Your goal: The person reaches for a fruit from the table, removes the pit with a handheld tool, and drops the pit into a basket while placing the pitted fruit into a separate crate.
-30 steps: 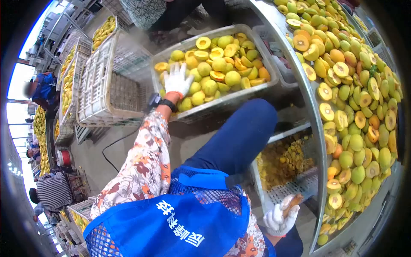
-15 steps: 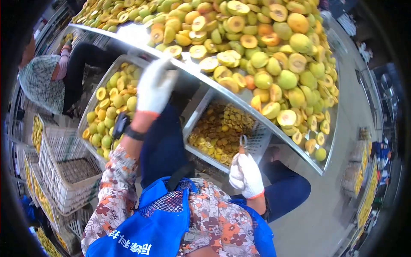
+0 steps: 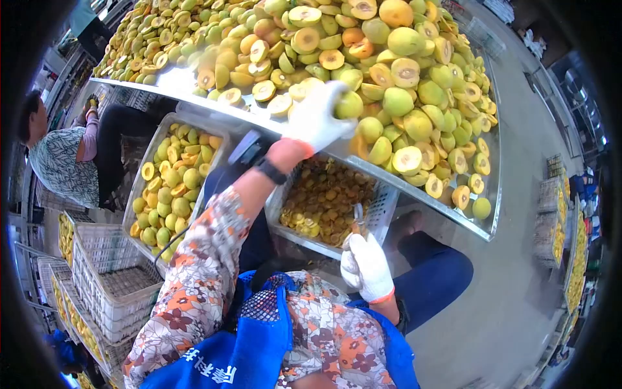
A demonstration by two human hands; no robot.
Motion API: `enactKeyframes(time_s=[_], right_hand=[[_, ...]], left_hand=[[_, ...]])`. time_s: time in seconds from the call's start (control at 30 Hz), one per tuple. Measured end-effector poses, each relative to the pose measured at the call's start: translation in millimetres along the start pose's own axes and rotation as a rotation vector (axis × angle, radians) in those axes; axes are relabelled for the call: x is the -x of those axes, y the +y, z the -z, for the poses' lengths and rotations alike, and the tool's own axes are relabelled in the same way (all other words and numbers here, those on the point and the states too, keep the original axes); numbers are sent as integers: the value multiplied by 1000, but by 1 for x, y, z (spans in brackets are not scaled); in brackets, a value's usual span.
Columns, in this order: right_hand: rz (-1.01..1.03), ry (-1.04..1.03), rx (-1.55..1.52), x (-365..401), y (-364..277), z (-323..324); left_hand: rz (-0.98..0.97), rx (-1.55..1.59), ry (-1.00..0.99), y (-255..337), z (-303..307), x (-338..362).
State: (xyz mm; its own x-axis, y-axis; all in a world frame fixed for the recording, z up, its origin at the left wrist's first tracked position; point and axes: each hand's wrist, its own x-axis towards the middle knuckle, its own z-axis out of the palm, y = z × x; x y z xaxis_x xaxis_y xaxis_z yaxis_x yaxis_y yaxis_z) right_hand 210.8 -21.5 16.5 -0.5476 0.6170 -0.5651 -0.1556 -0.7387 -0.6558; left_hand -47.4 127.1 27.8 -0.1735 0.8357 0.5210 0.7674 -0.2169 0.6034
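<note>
Meanwhile, left fingers around a fruit at the far tabletop, right fingers curled round a nearer tool.

This looks like a fruit-processing workshop: halved fruit lies heaped on a metal table, slatted crates (some filled) stand left, and a co-worker sits nearby.

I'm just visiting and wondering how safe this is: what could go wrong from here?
The left hand is in among heaped fruit, so loose pieces might slide off the table. The right hand holds a tool with its shiny end uncovered; it could perhaps nick the left hand if the two meet.
</note>
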Motion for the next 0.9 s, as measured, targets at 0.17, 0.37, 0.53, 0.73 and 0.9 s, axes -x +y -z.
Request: enactKeyframes(time_s=[0.17,0.37,0.53,0.73,0.9], right_hand=[[59,4,64,-6,-12,-17],[585,124,903,-23,-12,-33],[984,97,1470,-21,-10,-36],[657,177,1207,-19,-6,-48],[501,231,1397,-18,-3,-46]], left_hand=[[552,1417,-120,24,47,75],[877,1667,-124,55,55,120],[863,1484,-168,58,48,132],[1146,1275,-179,59,42,141],[586,759,-142,31,3,171]])
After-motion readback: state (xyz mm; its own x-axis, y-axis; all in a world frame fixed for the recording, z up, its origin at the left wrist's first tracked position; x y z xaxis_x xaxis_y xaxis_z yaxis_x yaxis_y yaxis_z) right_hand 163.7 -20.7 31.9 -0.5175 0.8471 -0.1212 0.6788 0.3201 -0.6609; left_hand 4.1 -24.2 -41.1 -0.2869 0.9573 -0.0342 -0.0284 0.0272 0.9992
